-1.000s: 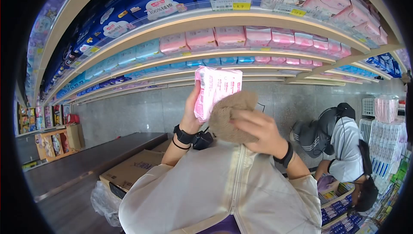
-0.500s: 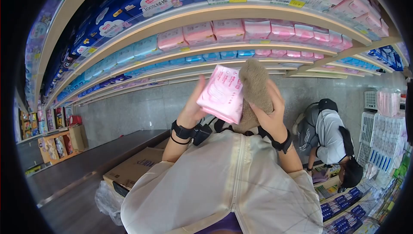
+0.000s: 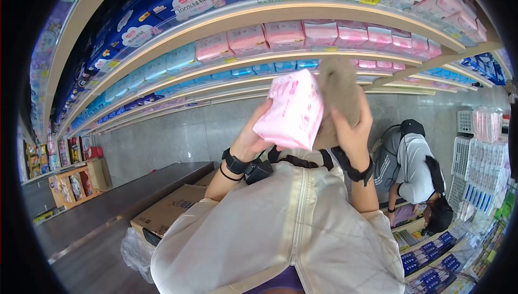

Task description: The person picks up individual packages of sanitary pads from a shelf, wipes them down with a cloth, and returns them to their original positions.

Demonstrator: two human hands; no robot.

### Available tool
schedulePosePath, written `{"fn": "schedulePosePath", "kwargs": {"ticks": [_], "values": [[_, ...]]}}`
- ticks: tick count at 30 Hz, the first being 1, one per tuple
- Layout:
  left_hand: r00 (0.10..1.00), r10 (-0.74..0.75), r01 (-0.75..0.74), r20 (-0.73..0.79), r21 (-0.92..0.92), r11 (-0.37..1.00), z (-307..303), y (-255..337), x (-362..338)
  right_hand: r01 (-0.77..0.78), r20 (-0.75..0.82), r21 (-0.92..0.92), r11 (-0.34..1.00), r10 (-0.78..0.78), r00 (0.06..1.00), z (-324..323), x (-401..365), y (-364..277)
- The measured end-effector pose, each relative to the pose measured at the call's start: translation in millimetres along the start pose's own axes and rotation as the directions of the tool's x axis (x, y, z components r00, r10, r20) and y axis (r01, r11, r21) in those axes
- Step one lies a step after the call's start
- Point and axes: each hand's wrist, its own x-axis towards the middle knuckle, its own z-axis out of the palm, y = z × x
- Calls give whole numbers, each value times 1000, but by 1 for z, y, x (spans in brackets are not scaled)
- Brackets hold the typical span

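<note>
A pink and white package (image 3: 292, 109) is held in front of my chest by my left hand (image 3: 252, 135), whose fingers wrap its left side and lower corner. Just right of it, my right hand (image 3: 353, 134) grips a brown cloth (image 3: 340, 86), with the thumb over its front. The cloth stands up above the hand, slightly blurred, and its lower part hangs behind the package. Both items are close together; whether they touch is unclear.
Shelves of blue packs (image 3: 202, 2) and pink packs (image 3: 284, 34) curve across the front. A cardboard box (image 3: 167, 207) and plastic bag (image 3: 136, 252) sit lower left. Another person (image 3: 418, 170) bends over goods at right, near white baskets (image 3: 460, 157).
The package has moved right and turned, showing more of its side, and my left fingers have closed round it. My right hand and the cloth have shifted right and up.
</note>
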Motion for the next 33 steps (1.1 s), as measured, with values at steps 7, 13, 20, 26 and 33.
{"fn": "schedulePosePath", "kwargs": {"ticks": [7,13,20,26,33], "values": [[994,-34,39,99,-49,998,-4,-3,9,-505,213,704,499,530,821,-4,-6,-4],[977,77,28,-198,478,878,25,3,2,-498,386,467,731,338,858,-28,-1,-20],[972,-136,184,-191,262,947,8,6,12,-362,376,387,848,214,902,-38,2,-23],[957,-9,211,-290,672,709,4,-2,27,-473,234,387,792,412,881,-16,-1,-26],[968,60,53,-244,431,901,19,1,16,-534,207,571,623,521,828,-12,0,-8]]}}
